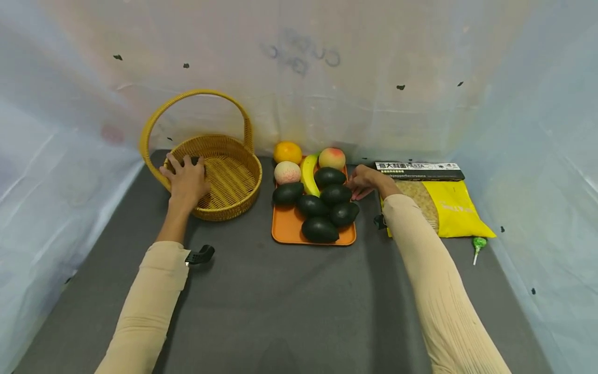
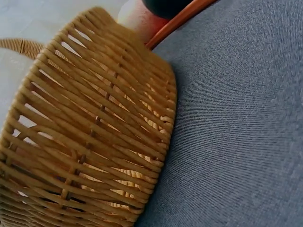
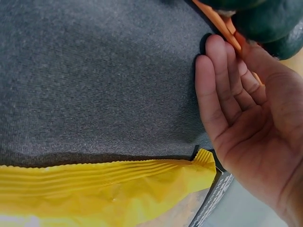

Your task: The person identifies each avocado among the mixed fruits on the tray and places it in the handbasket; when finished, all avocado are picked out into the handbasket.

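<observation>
My left hand (image 1: 187,181) reaches into the left side of a yellow-brown wicker basket (image 1: 238,174), fingers curved round a dark avocado (image 1: 194,160), mostly hidden under it. Only the basket's woven side (image 2: 94,123) shows in the left wrist view, not the hand. An orange tray (image 1: 285,228) stands right of the basket, bearing several dark green avocados (image 1: 320,229), a banana (image 1: 309,174), two peaches (image 1: 332,158) and an orange (image 1: 287,152). My right hand (image 1: 366,182) pinches the tray's right rim; in the right wrist view the thumb lies over the edge, fingers (image 3: 213,92) outside.
Right of the tray lie a yellow pasta bag (image 1: 450,208) and a black-and-white pasta box (image 1: 420,171) behind it. A green lollipop (image 1: 478,243) lies in front of the bag. Whitish plastic sheeting (image 1: 299,114) surrounds the grey tabletop (image 1: 289,301).
</observation>
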